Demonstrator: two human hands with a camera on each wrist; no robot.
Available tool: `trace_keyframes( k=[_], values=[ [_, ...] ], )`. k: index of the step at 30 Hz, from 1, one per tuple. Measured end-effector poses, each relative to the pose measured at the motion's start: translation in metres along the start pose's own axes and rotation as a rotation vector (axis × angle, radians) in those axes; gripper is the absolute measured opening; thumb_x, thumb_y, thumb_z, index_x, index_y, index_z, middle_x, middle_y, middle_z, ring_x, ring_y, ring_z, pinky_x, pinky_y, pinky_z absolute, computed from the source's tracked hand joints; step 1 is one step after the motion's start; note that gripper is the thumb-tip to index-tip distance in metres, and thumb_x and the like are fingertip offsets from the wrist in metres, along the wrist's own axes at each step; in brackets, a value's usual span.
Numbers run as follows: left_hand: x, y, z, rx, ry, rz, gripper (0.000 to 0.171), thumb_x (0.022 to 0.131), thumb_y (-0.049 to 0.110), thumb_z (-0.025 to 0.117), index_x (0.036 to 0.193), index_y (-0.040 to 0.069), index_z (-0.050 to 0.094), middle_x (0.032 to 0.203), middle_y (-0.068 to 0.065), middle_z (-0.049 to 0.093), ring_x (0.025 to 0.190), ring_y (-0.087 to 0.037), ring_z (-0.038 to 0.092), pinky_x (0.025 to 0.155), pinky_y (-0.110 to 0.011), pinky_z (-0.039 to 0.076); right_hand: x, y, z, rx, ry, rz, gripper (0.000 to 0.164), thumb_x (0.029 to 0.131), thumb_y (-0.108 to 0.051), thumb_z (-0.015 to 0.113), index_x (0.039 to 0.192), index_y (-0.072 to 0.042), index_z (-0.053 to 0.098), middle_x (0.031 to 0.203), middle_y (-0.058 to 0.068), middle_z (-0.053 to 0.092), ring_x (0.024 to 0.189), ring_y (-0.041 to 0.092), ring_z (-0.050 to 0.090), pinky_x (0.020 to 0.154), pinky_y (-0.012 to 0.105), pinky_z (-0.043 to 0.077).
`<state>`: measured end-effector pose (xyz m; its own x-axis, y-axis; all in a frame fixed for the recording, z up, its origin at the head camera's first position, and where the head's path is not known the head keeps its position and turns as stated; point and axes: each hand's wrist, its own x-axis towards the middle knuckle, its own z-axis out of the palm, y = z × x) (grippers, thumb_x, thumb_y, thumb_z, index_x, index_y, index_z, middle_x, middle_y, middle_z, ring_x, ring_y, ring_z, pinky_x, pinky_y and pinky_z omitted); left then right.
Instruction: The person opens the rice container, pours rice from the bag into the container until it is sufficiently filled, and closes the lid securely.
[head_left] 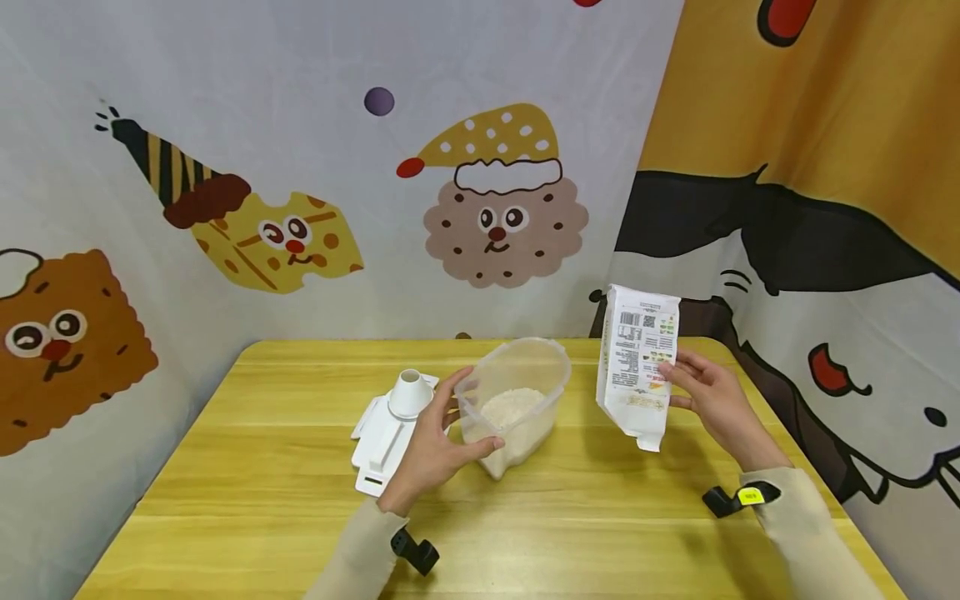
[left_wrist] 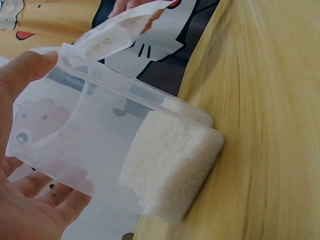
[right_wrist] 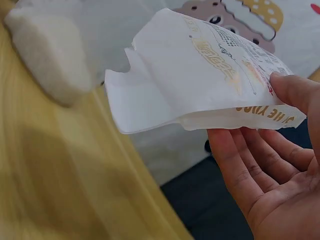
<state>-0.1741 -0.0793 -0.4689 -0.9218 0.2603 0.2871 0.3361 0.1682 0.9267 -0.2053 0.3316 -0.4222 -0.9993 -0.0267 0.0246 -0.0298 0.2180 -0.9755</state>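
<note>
A translucent plastic container (head_left: 551,400) stands on the table, its lower part filled with white rice (head_left: 512,408). My left hand (head_left: 438,446) holds it near the top, thumb on the near side and fingers on the left side. The left wrist view shows the thumb over the rim and rice (left_wrist: 170,160) at the container's bottom. To the right, my right hand (head_left: 708,396) holds a white printed paper bag (head_left: 637,358) above the table, thumb on its face and fingers behind. In the right wrist view the bag (right_wrist: 200,80) looks limp and creased; its inside is hidden.
White plastic parts (head_left: 382,450), one cone-shaped, lie on the wooden table (head_left: 262,467) left of the container, partly behind my left hand. A cartoon-printed curtain (head_left: 315,75) hangs behind the table and along both sides.
</note>
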Motion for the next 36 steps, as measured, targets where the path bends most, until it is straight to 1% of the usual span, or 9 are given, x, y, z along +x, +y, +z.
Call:
trace_keyframes(
  k=[4,8,12,16,19,21,24,28,36],
  values=[
    [0.000,0.001,0.000,-0.003,-0.001,0.012,0.098,0.077,0.023,0.092,0.157,0.032,0.036,0.154,-0.008,0.047,0.136,-0.032,0.052,0.112,-0.050,0.045,0.000,0.014,-0.010,-0.088,-0.016,0.059,0.077,0.102,-0.042,0.061,0.156,0.004,0.032,0.111,-0.023,0.064,0.099,-0.002,0.067,0.081,0.026,0.061],
    [-0.001,0.001,0.000,-0.007,-0.003,0.008,0.098,0.077,0.023,0.092,0.157,0.032,0.036,0.154,-0.007,0.047,0.138,-0.030,0.051,0.112,-0.050,0.046,0.000,0.029,-0.018,-0.157,-0.040,0.110,0.081,0.101,-0.048,0.060,0.157,0.003,0.031,0.114,-0.021,0.063,0.100,-0.002,0.066,0.084,0.027,0.061],
    [-0.001,0.000,0.000,-0.003,-0.005,-0.002,0.098,0.077,0.023,0.092,0.157,0.034,0.036,0.154,-0.005,0.046,0.138,-0.029,0.051,0.112,-0.050,0.046,0.001,0.041,-0.023,-0.212,-0.068,0.167,0.084,0.099,-0.053,0.060,0.157,0.001,0.033,0.127,-0.004,0.065,0.101,0.001,0.066,0.085,0.028,0.060],
    [-0.001,0.000,0.000,-0.008,-0.004,-0.010,0.098,0.077,0.023,0.092,0.156,0.034,0.036,0.153,-0.004,0.047,0.136,-0.030,0.052,0.112,-0.050,0.045,0.003,0.053,-0.026,-0.271,-0.077,0.237,0.090,0.097,-0.059,0.061,0.158,0.001,0.032,0.141,0.015,0.060,0.103,0.006,0.066,0.085,0.028,0.059],
    [-0.001,-0.001,0.000,-0.015,-0.001,-0.009,0.097,0.077,0.023,0.092,0.156,0.034,0.037,0.153,-0.004,0.047,0.135,-0.030,0.053,0.112,-0.050,0.045,0.004,0.061,-0.027,-0.338,-0.088,0.292,0.098,0.093,-0.066,0.061,0.157,0.002,0.032,0.143,0.021,0.058,0.105,0.011,0.067,0.084,0.029,0.058],
    [-0.001,-0.001,0.000,-0.017,-0.003,-0.008,0.097,0.077,0.023,0.092,0.156,0.035,0.037,0.153,-0.004,0.047,0.135,-0.030,0.053,0.112,-0.050,0.045,0.004,0.066,-0.027,-0.364,-0.103,0.319,0.100,0.093,-0.067,0.061,0.157,0.003,0.033,0.143,0.023,0.058,0.106,0.015,0.067,0.084,0.030,0.058],
    [-0.001,-0.001,0.000,-0.016,-0.006,-0.008,0.097,0.077,0.024,0.092,0.156,0.035,0.036,0.153,-0.003,0.047,0.135,-0.029,0.052,0.112,-0.050,0.045,0.005,0.070,-0.027,-0.373,-0.121,0.339,0.095,0.094,-0.064,0.062,0.155,0.004,0.036,0.142,0.023,0.059,0.105,0.017,0.067,0.083,0.032,0.059],
    [-0.001,-0.002,-0.001,-0.020,-0.007,-0.015,0.098,0.077,0.024,0.092,0.157,0.036,0.036,0.153,-0.001,0.046,0.133,-0.030,0.053,0.112,-0.050,0.044,0.004,0.071,-0.026,-0.382,-0.140,0.332,0.086,0.098,-0.057,0.062,0.153,0.005,0.038,0.139,0.023,0.060,0.102,0.016,0.067,0.081,0.032,0.060],
    [-0.001,-0.003,0.000,-0.027,-0.005,-0.037,0.098,0.076,0.024,0.092,0.156,0.038,0.036,0.153,0.000,0.045,0.125,-0.026,0.053,0.111,-0.049,0.044,-0.001,0.066,-0.024,-0.453,-0.152,0.342,0.082,0.100,-0.053,0.060,0.150,0.008,0.040,0.130,0.023,0.065,0.095,0.017,0.068,0.076,0.034,0.061]
  ],
)
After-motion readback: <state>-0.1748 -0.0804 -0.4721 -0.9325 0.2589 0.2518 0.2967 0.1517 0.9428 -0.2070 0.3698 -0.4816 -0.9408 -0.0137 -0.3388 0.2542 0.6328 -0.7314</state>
